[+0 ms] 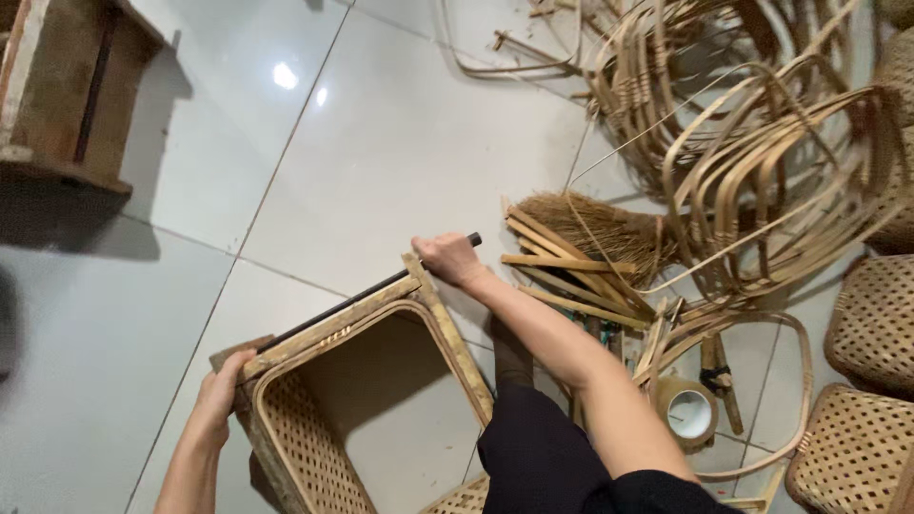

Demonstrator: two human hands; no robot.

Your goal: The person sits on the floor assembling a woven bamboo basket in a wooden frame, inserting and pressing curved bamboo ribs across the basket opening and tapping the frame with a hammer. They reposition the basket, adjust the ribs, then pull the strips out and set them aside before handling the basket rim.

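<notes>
Here, open rectangular woven basket [324,419], bamboo-strip rim, lattice walls, tilted.

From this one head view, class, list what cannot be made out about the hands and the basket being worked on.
- Basket: its bottom is cut off by the lower edge.
- Dark rod: its near end is hidden behind the basket rim.
- Right hand: its palm is turned away.
- Left hand: its fingertips are hidden behind the basket corner.

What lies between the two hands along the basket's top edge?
In the head view, a dark rod runs along the woven basket's rim from near the left hand to the right hand.
</notes>
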